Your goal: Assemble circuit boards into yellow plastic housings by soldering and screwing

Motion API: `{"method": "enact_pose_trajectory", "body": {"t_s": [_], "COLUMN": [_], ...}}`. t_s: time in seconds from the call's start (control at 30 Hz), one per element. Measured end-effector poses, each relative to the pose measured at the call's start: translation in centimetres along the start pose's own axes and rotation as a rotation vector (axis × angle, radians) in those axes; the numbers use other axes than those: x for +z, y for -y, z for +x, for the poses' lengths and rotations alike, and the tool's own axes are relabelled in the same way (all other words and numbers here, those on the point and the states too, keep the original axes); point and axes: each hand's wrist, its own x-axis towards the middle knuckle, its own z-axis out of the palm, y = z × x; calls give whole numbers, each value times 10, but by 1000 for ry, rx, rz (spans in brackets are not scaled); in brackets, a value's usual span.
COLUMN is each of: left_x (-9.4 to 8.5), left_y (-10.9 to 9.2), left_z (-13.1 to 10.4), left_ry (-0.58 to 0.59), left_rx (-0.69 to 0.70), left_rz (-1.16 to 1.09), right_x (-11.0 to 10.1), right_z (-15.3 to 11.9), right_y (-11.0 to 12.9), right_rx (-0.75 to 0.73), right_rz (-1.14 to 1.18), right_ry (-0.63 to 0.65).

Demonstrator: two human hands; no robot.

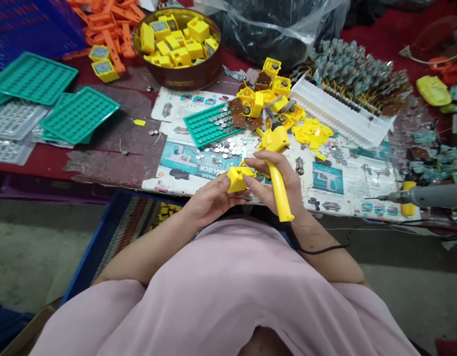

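Near the table's front edge, my left hand (210, 199) grips a small yellow plastic housing (236, 180) from its left side. My right hand (282, 180) is wrapped round a yellow-handled tool (279, 190), its head pointing away from me and its handle end toward me. The right thumb or a finger also touches the housing's right side. Just beyond the hands lie loose silver button cells (226, 148) and a teal tray (209, 123) with more cells on it. Yellow housings with brown boards (256, 101) are heaped behind the tool.
A round tin (180, 79) of yellow housings stands at the back, beside orange parts (109, 24). Teal trays (80, 114) lie left. At right are a white rack (339, 113) of wired boards, yellow flat pieces (312, 133) and a grey screwdriver (436, 196).
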Motion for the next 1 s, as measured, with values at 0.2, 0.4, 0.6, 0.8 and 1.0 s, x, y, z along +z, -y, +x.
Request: {"method": "enact_pose_trajectory", "body": {"t_s": [0.2, 0.4, 0.6, 0.8, 1.0], "left_x": [-1, -8, -5, 2, -1], "left_y": [8, 9, -2, -6, 3], "left_z": [1, 4, -3, -10, -7], "left_ry": [-9, 20, -86, -197, -268], "left_rx": [131, 255, 593, 652, 544], "left_rz": [263, 509, 958, 1036, 647], "right_x": [-8, -9, -16, -15, -10], "right_z": [-3, -10, -16, -18, -15], "right_y": [-3, -6, -18, -19, -6], "right_rx": [57, -9, -50, -77, -151], "right_rz": [89, 110, 133, 62, -59], "right_ry": [85, 49, 56, 64, -56]}}
